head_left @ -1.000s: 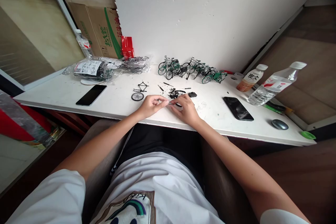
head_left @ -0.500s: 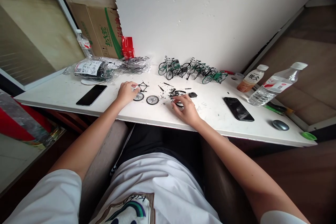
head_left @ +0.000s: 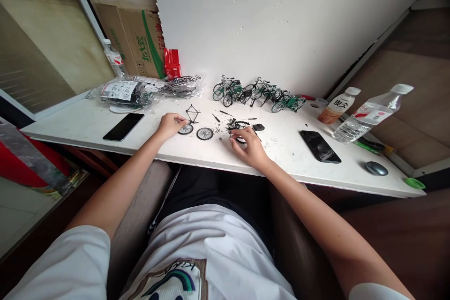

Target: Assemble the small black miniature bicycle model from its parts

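My left hand (head_left: 171, 125) has its fingers closed on the lower left end of a thin black model bicycle frame (head_left: 192, 113), which is tipped up. Just under those fingertips is a small spoked wheel (head_left: 185, 129), and a second wheel (head_left: 205, 133) lies flat to its right. My right hand (head_left: 250, 147) rests at a cluster of black bicycle parts (head_left: 240, 124). Its thumb and forefinger come together in a pinch; whatever is between them is too small to make out. Beside it sits a small black block (head_left: 259, 127).
Assembled green and black model bicycles (head_left: 258, 93) stand along the wall. Plastic bags of parts (head_left: 123, 91) lie at the back left. Two phones (head_left: 123, 126), bottles (head_left: 371, 113) and a mouse (head_left: 376, 168) flank the work area. Small screwdrivers (head_left: 215, 117) and tiny pieces lie mid-table.
The bicycle frame has been turned in my left hand and now points up more steeply. My left fingers have come down slightly towards the wheel. The right hand has barely moved.
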A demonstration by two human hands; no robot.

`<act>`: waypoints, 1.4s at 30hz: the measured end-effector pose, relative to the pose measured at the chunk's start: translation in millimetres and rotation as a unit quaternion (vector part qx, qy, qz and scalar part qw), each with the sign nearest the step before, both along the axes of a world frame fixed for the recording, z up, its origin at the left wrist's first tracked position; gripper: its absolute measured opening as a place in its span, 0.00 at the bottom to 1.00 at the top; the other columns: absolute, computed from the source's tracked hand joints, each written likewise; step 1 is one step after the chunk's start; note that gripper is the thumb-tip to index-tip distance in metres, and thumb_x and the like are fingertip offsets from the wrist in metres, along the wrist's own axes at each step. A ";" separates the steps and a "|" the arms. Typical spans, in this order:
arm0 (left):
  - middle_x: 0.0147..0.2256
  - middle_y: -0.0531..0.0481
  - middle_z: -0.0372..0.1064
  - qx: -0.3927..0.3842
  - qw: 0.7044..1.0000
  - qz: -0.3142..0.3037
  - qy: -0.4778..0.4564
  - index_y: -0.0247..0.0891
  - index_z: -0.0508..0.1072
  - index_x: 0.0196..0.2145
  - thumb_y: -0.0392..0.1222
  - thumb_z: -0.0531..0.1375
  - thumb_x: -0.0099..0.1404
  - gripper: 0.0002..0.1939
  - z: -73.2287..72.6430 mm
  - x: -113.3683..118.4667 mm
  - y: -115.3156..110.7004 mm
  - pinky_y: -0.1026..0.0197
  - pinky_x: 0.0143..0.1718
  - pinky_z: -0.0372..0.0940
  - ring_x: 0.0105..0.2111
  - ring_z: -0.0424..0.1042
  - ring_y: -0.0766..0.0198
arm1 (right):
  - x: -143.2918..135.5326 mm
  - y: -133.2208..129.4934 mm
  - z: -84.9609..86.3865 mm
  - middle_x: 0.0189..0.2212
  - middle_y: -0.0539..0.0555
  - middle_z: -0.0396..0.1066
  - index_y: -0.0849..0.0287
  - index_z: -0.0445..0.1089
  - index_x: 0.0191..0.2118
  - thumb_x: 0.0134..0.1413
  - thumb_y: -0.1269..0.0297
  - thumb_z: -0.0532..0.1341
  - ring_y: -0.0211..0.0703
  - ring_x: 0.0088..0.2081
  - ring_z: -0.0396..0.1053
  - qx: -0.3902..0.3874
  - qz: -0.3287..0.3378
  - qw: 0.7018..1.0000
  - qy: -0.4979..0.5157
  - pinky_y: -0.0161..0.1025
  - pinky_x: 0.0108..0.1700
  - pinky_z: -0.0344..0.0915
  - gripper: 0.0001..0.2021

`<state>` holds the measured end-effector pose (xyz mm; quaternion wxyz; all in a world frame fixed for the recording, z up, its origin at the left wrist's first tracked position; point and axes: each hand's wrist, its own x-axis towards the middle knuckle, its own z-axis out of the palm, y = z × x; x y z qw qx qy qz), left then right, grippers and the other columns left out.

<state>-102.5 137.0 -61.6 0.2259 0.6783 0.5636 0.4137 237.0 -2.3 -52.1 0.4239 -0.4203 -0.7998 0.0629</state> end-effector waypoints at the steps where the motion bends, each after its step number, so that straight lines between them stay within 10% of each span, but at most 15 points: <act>1: 0.37 0.40 0.84 0.002 1.000 0.001 -0.010 0.36 0.85 0.34 0.48 0.73 0.56 0.13 1.2 1.5 -1.0 0.55 0.45 0.69 0.37 0.76 0.54 | 0.3 0.1 -0.1 0.42 0.58 0.81 0.52 0.70 0.58 0.72 0.56 0.61 0.57 0.49 0.74 -0.009 0.008 1.000 0.019 0.57 0.53 0.73 0.14; 5: 0.39 0.38 0.84 0.027 0.997 0.004 -0.068 0.34 0.84 0.36 0.48 0.73 0.58 0.14 11.9 12.0 -10.4 0.54 0.47 0.71 0.38 0.78 0.54 | 3.0 1.5 -1.0 0.37 0.53 0.80 0.51 0.59 0.65 0.71 0.54 0.61 0.50 0.40 0.77 -0.076 0.042 0.992 0.090 0.50 0.47 0.75 0.22; 14: 0.40 0.37 0.83 -0.045 0.966 -0.107 -0.232 0.33 0.83 0.41 0.61 0.78 0.52 0.30 31.5 55.1 -45.3 0.58 0.41 0.72 0.39 0.80 0.55 | 1.5 0.5 0.6 0.37 0.54 0.78 0.52 0.71 0.55 0.71 0.58 0.59 0.48 0.38 0.76 -0.091 0.029 0.994 0.053 0.46 0.45 0.74 0.12; 18: 0.37 0.38 0.83 -0.044 0.955 -0.131 -0.263 0.32 0.82 0.40 0.61 0.79 0.51 0.31 27.1 74.2 -58.6 0.59 0.37 0.73 0.33 0.80 0.59 | 0.2 2.7 0.2 0.34 0.51 0.76 0.52 0.69 0.55 0.70 0.60 0.58 0.44 0.30 0.69 -0.117 0.021 0.992 0.042 0.43 0.39 0.70 0.13; 26: 0.37 0.40 0.82 -0.093 0.923 -0.205 -0.314 0.32 0.77 0.41 0.60 0.79 0.53 0.31 11.8 101.8 -78.6 0.55 0.42 0.80 0.37 0.86 0.52 | 4.7 6.9 0.2 0.41 0.56 0.79 0.55 0.74 0.52 0.73 0.58 0.53 0.49 0.46 0.77 -0.113 0.052 0.986 0.114 0.47 0.49 0.72 0.14; 32: 0.39 0.39 0.83 -0.103 0.920 -0.209 -0.316 0.32 0.77 0.45 0.61 0.79 0.54 0.33 10.1 102.2 -80.2 0.56 0.38 0.79 0.33 0.85 0.54 | 5.0 11.4 -6.1 0.53 0.59 0.79 0.55 0.75 0.54 0.64 0.58 0.68 0.50 0.49 0.78 -0.084 0.036 0.984 0.152 0.42 0.40 0.71 0.16; 42: 0.40 0.37 0.84 -0.064 0.919 -0.235 -0.309 0.30 0.83 0.48 0.61 0.78 0.55 0.34 7.5 100.9 -79.4 0.54 0.42 0.80 0.36 0.86 0.52 | 1.7 14.6 -2.7 0.38 0.56 0.80 0.53 0.81 0.36 0.57 0.41 0.74 0.48 0.42 0.74 -0.104 0.023 0.959 0.262 0.43 0.40 0.69 0.19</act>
